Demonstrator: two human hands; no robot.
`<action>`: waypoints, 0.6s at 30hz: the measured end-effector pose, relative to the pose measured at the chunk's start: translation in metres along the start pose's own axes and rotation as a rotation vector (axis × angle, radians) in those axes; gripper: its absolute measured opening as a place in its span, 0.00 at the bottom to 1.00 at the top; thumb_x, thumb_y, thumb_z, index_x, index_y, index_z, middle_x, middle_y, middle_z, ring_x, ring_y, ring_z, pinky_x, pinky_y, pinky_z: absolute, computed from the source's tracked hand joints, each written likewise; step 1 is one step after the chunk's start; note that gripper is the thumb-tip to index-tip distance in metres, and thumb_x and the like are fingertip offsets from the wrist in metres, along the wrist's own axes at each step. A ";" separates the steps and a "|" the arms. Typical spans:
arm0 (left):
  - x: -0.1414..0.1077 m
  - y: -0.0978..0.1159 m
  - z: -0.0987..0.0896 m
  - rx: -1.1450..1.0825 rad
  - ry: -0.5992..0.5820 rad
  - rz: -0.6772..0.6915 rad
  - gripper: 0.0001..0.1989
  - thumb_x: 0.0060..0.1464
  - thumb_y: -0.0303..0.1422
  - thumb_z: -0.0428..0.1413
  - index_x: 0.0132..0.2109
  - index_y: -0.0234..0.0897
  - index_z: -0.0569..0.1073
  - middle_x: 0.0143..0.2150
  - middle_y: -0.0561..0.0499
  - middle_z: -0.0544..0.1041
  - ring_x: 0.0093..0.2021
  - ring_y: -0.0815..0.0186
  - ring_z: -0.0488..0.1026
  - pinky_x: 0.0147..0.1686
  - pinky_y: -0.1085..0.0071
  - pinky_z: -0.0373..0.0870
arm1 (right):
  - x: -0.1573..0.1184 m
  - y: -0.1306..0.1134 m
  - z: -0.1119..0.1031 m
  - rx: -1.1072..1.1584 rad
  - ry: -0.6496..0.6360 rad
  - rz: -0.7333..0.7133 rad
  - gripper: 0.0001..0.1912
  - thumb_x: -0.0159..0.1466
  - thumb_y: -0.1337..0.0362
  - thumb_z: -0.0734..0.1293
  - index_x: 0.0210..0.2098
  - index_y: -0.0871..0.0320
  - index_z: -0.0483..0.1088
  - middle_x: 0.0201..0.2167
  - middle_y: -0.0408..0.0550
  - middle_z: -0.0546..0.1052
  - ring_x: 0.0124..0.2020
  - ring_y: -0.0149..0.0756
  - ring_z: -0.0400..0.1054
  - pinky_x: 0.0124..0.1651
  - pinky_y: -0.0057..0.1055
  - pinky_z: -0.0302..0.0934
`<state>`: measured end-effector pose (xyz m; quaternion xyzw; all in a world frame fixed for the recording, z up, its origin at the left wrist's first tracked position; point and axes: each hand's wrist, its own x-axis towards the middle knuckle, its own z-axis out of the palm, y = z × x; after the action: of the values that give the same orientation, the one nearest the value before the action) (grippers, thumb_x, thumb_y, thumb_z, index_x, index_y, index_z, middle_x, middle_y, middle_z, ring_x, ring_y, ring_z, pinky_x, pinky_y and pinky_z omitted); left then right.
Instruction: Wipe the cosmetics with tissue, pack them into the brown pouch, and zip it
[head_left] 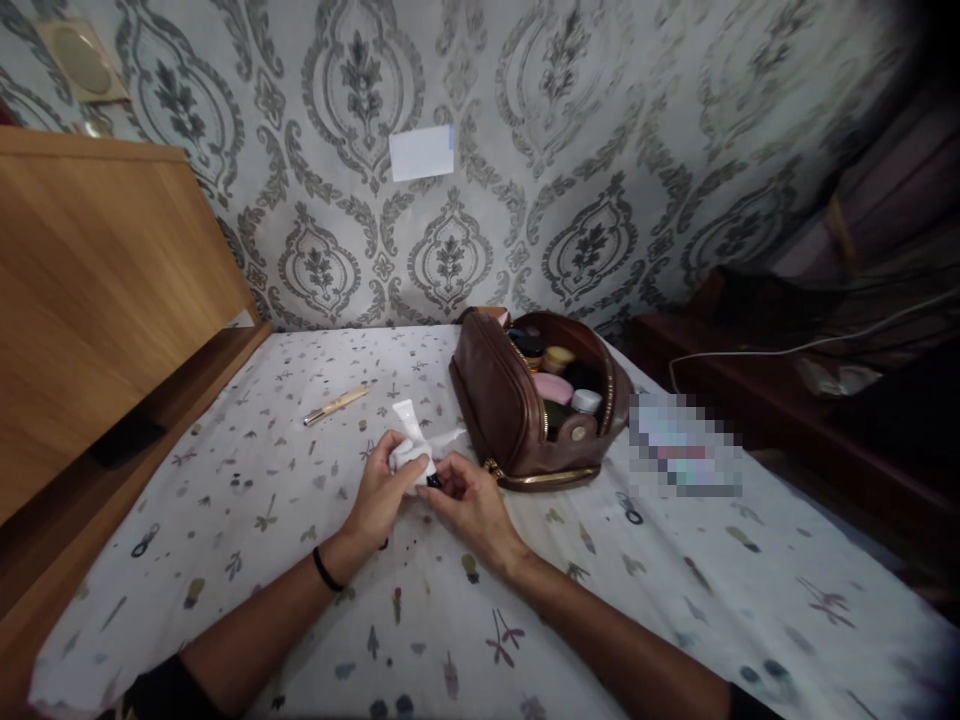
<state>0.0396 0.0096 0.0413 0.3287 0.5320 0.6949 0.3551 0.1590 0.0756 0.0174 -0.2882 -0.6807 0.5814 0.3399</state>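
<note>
Both hands meet over the white printed cloth [300,520], just left of an open brown leather bag with gold-coloured zips [491,400]. Curled around a crumpled white tissue-like wrap [411,458], the left hand [384,487] grips it together with what looks like a slim white tube with a flat end [405,413]; that flat end sticks up past the fingers, pointing away from the person. At the near end of the bundle sits a small dark cap [433,481], and the right hand [471,497] seems to pinch it between thumb and fingers (the exact contact is partly hidden, as is whether the cap is fully seated). Judging by this pose, the step in hand is close work on the tube, either wiping it or handling its cap; which of the two cannot be told. The next move calls for a steady left grip and a light right pinch, so that neither tube nor wrap slips. Inside the bag, a pink rounded item [553,388] lies beside a small jar with a white lid [586,402]. Farther off, to the left of the hands, a slender beige pen-like stick with a silvery end [336,405] lies alone on the cloth, well apart from the bag.
</note>
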 end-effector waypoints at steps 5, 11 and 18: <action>0.002 0.002 -0.001 -0.103 0.140 -0.028 0.19 0.38 0.38 0.70 0.34 0.37 0.71 0.27 0.57 0.73 0.27 0.72 0.68 0.28 0.78 0.65 | -0.007 -0.002 0.004 -0.113 -0.010 -0.010 0.10 0.52 0.66 0.72 0.25 0.54 0.65 0.20 0.36 0.64 0.23 0.29 0.55 0.26 0.27 0.48; 0.014 0.005 -0.008 -0.229 0.244 -0.128 0.26 0.34 0.36 0.73 0.41 0.37 0.74 0.31 0.58 0.76 0.29 0.72 0.70 0.26 0.80 0.66 | -0.010 -0.006 0.003 -0.187 -0.024 0.016 0.10 0.51 0.69 0.71 0.25 0.55 0.64 0.20 0.35 0.65 0.23 0.27 0.58 0.27 0.25 0.51; 0.022 0.011 -0.012 -0.294 0.184 -0.111 0.20 0.35 0.36 0.72 0.35 0.32 0.76 0.30 0.54 0.77 0.30 0.69 0.73 0.29 0.77 0.68 | -0.002 -0.001 0.002 0.541 -0.234 0.310 0.27 0.48 0.43 0.76 0.34 0.57 0.70 0.26 0.42 0.77 0.22 0.31 0.71 0.20 0.24 0.54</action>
<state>0.0158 0.0201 0.0506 0.1783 0.4721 0.7718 0.3867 0.1590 0.0725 0.0182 -0.2187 -0.4841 0.8151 0.2313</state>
